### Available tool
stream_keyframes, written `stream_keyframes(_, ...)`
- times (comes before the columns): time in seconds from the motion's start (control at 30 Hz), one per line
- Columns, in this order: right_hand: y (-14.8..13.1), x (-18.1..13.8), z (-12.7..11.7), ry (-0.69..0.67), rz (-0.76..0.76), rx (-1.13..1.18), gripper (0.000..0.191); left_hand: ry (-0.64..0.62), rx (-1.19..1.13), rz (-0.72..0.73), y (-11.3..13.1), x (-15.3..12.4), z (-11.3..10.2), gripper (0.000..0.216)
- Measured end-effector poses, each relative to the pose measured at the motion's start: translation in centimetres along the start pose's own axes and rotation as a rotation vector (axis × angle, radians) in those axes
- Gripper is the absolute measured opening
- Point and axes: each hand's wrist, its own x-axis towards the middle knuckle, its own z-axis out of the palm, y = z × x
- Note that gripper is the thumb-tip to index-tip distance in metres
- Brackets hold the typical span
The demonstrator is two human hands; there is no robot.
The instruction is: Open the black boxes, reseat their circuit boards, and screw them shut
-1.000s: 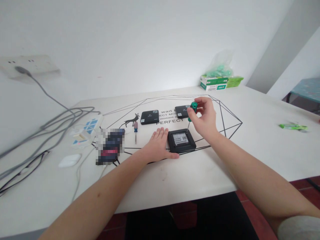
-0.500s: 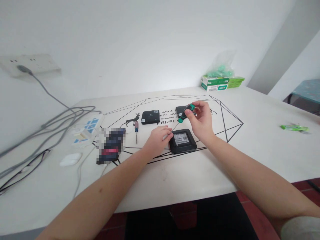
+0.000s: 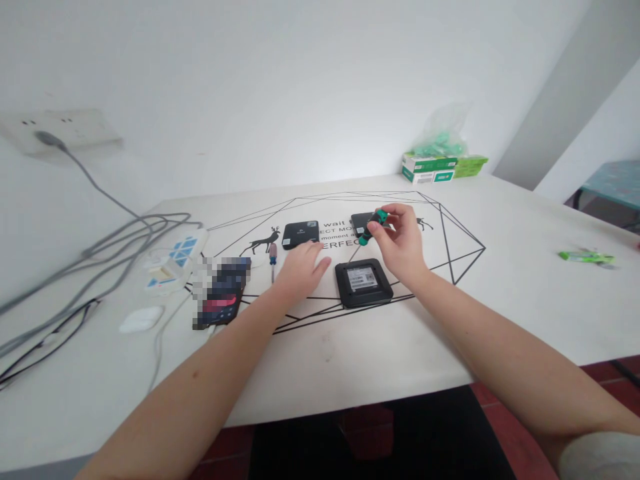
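In my right hand (image 3: 400, 243) is a green and black screwdriver (image 3: 373, 228), gripped by its handle. Its thin shaft slants down to the upper left corner of a black square box (image 3: 341, 283) with a white label, lying flat on the table. My left hand (image 3: 303, 267) hovers or rests just left of that box, fingers spread and holding nothing. Beyond its fingertips lies a second black box (image 3: 300, 233). A third black box (image 3: 361, 223) is partly hidden behind the screwdriver. A smaller screwdriver (image 3: 273, 255) lies left of my left hand, its lower end partly covered.
On the left lie a phone (image 3: 225, 293), a white mouse-like object (image 3: 141, 319), a power strip (image 3: 173, 263) and grey cables (image 3: 107, 243). Green and white boxes (image 3: 430, 163) with a plastic bag stand at the back. A green packet (image 3: 586, 256) lies far right.
My left hand has let go near the screwdriver's tip and moved left, its fingers opening out. The right hand with the screwdriver has barely shifted.
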Motion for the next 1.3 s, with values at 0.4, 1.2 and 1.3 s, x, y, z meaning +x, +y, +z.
stream_keyframes(0.4, -1.0, -0.2, -0.1, -0.051, -0.011, -0.039, 0.031, -0.388, -0.14, 0.157, 2.6, -1.8, 0.7, 0.133)
stream_keyframes(1.2, -1.4, -0.3, -0.4, -0.302, -0.199, -0.025, 0.031, -0.445, -0.033, 0.221, 4.0, -2.2, 0.5, 0.141)
stream_keyframes(1.3, -1.7, 0.0, -0.4, -0.305, -0.226, -0.047, 0.03, -0.451, -0.032, 0.215, 4.1, -2.1, 0.4, 0.141)
